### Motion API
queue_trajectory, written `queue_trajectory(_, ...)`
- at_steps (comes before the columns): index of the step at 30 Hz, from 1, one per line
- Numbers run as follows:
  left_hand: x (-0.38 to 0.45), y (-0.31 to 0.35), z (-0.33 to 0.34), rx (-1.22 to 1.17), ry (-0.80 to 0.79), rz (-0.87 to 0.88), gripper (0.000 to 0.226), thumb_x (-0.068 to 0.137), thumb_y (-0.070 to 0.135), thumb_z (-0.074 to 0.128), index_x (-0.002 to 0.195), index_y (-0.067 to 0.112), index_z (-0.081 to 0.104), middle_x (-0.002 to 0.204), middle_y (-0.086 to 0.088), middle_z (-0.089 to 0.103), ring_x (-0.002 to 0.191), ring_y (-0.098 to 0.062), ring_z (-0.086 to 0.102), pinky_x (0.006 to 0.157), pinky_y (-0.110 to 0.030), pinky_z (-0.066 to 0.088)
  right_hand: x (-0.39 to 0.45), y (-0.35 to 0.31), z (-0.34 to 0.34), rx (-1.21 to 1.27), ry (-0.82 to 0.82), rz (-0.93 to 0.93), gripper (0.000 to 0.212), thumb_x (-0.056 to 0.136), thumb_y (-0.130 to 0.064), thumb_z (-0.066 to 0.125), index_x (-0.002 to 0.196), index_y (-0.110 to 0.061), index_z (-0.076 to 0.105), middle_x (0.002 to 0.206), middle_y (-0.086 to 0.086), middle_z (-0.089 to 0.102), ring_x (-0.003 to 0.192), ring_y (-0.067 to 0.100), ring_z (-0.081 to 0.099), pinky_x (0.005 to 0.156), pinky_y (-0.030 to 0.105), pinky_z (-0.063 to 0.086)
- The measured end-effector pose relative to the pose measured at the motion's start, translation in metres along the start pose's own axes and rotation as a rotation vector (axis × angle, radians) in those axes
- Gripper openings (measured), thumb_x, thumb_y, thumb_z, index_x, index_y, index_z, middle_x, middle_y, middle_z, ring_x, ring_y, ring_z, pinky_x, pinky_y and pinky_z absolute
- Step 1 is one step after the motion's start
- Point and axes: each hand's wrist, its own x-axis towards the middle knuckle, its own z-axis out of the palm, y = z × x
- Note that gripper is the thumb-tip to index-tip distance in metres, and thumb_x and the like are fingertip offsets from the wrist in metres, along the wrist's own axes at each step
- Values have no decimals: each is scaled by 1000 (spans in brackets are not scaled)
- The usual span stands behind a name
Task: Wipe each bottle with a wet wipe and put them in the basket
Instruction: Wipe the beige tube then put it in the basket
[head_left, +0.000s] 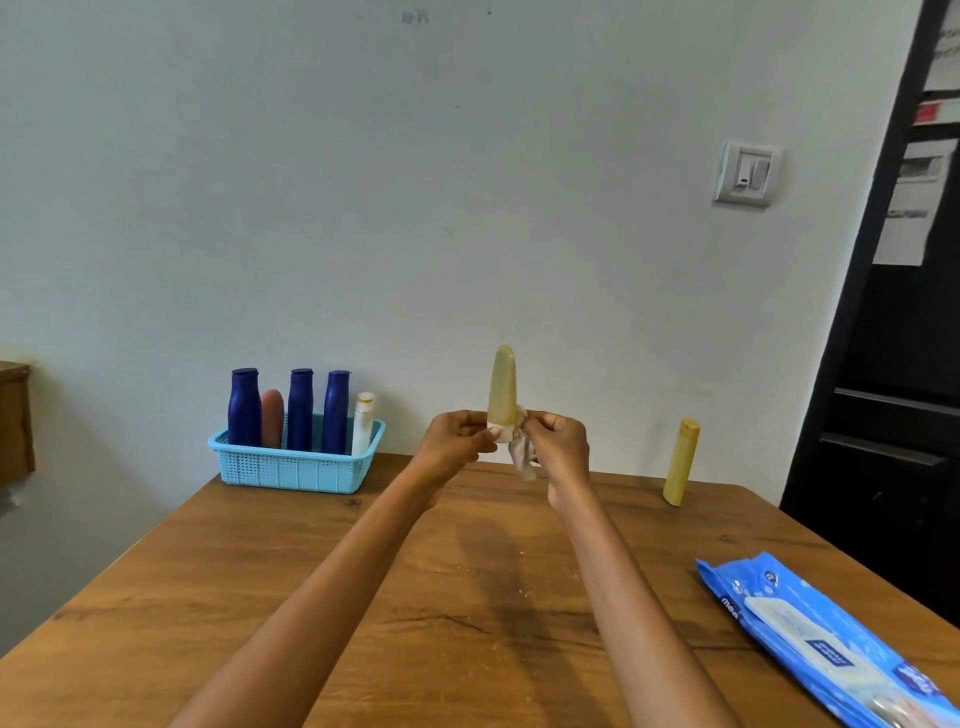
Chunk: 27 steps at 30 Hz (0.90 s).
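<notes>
Left hand (457, 436) fingers pinch the yellow bottle (502, 387) base. Right hand (558, 439) fingers grip the wet wipe (522, 457). Rotate the bottle, wiping upward.

The worktop (260, 597) in the lower half of the frame is grained, matt wood. The basket (296, 470) at left centre is perforated light-blue plastic. The navy bottles (244, 408) in it look smooth, slightly glossy plastic. The wipe pack (821, 639) at lower right is shiny blue film.
</notes>
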Motion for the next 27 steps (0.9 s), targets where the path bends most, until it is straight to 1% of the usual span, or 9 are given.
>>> queue_trajectory(4,3,-3,2,16,63,46,33,85,21,67,114,7,62,97,-7,68,83,-12,64,70,-20,50,2,3,2,6,-29,17,18,90,-11,56,98,-8,72,93,7,71,84,16,65,64,22,49)
queue_trajectory(7,4,-4,3,-18,112,37,35,83,20,69,113,3,64,92,-8,69,78,-11,64,65,-18,48,3,4,7,30,-46,30,17,90,-11,57,98,-9,72,96,7,72,91,19,65,68,24,49)
queue_trajectory(9,6,-4,1,-28,156,28,34,83,20,69,112,3,64,92,-7,70,78,-10,64,64,-16,47,2,1,9,43,-50,13,17,89,-10,58,99,-9,72,97,5,71,92,16,64,67,21,47)
queue_trajectory(12,7,-5,0,-10,201,23,33,82,22,71,110,4,65,94,-8,70,86,-15,64,71,-21,47,1,-3,11,34,-45,-28,18,89,-9,58,100,-6,72,99,4,71,93,15,64,65,18,46)
queue_trajectory(16,8,-6,-1,-16,248,7,33,83,24,70,109,5,65,93,-6,68,93,-19,64,80,-29,50,-1,-2,11,13,-80,-11,18,89,-14,58,96,-8,73,93,4,71,84,10,61,62,19,43)
queue_trajectory(20,11,-11,-2,-1,298,-34,41,76,32,76,105,8,61,98,-9,66,95,-22,64,86,-37,53,0,2,13,-7,-112,-23,19,89,-16,58,97,-9,73,94,5,72,90,14,63,67,22,45)
queue_trajectory(23,11,-10,-1,33,255,2,40,74,28,78,102,9,57,98,-9,65,94,-20,64,85,-38,54,0,6,13,9,-79,-31,16,88,-17,61,85,-7,73,88,7,72,83,15,64,70,27,48)
queue_trajectory(25,9,-5,-2,26,157,38,39,77,22,75,108,7,57,99,-7,67,93,-19,65,84,-34,54,1,9,11,1,-39,-47,17,87,-18,62,79,-6,71,83,10,72,80,19,64,68,29,48)
queue_trajectory(27,6,0,-3,6,54,60,35,82,19,70,113,7,58,96,-4,69,90,-15,67,84,-30,54,3,9,8,8,-5,-52,15,88,-16,60,81,-8,71,85,7,72,85,21,66,68,28,49)
